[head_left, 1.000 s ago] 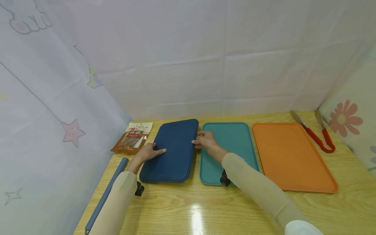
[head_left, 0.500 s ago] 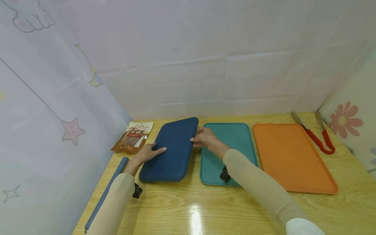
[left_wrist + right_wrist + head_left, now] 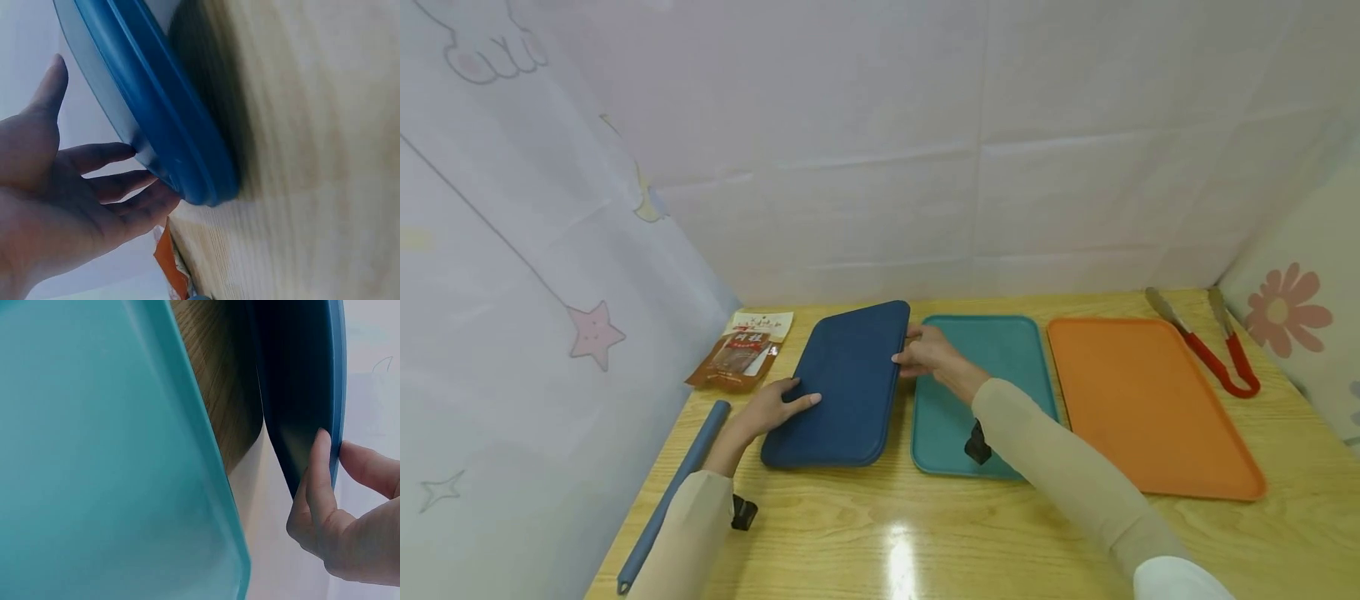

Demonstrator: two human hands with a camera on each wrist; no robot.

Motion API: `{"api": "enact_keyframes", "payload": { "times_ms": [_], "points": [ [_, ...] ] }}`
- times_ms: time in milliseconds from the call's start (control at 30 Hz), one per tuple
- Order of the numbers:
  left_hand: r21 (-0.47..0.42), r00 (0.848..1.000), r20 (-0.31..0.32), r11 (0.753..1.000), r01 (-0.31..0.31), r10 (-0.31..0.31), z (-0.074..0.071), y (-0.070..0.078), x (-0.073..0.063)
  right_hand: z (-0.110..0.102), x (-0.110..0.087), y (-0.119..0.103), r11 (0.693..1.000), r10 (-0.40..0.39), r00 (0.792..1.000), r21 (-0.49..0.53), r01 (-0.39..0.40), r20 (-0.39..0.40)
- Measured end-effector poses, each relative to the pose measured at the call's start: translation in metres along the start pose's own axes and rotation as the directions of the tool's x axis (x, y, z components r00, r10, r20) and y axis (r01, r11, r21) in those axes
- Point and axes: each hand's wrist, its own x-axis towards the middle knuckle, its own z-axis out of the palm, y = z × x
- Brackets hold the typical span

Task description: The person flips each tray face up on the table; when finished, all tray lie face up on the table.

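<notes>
A dark blue tray (image 3: 842,392) with rounded corners is tilted, its right side raised off the table and its left side low. At the raised right edge, my right hand (image 3: 928,354) pinches the rim; the right wrist view shows the thumb (image 3: 369,467) on one side and the fingers on the other. My left hand (image 3: 767,410) is spread at the tray's left edge. In the left wrist view its fingertips (image 3: 128,150) meet the rim, while the thumb (image 3: 53,84) stands apart from the tray.
A teal tray (image 3: 992,350) lies just right of the blue one, partly under my right forearm. Farther right are an orange tray (image 3: 1142,400) and red-handled tongs (image 3: 1217,367). A brown snack packet (image 3: 741,354) and a blue-grey rod (image 3: 673,496) with a hanging hole lie on the left.
My left hand has drawn back slightly toward me, its thumb lower over the tray. The right hand keeps its pinch, and the blue tray's right side has risen a little from a second ago.
</notes>
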Motion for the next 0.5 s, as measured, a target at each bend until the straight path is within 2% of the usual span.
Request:
{"api": "enact_keyframes", "payload": {
  "times_ms": [300,500],
  "points": [
    [0.027,0.997,0.062,0.998,-0.049,0.047,0.011,0.01,-0.039,-0.005,-0.005,-0.002,1.0,-0.022,1.0,0.018,0.022,-0.008],
    [0.059,0.996,0.063,0.996,-0.069,0.066,0.015,0.013,-0.056,-0.007,-0.008,-0.003,0.999,-0.025,1.0,0.038,0.024,0.017]
  ]
}}
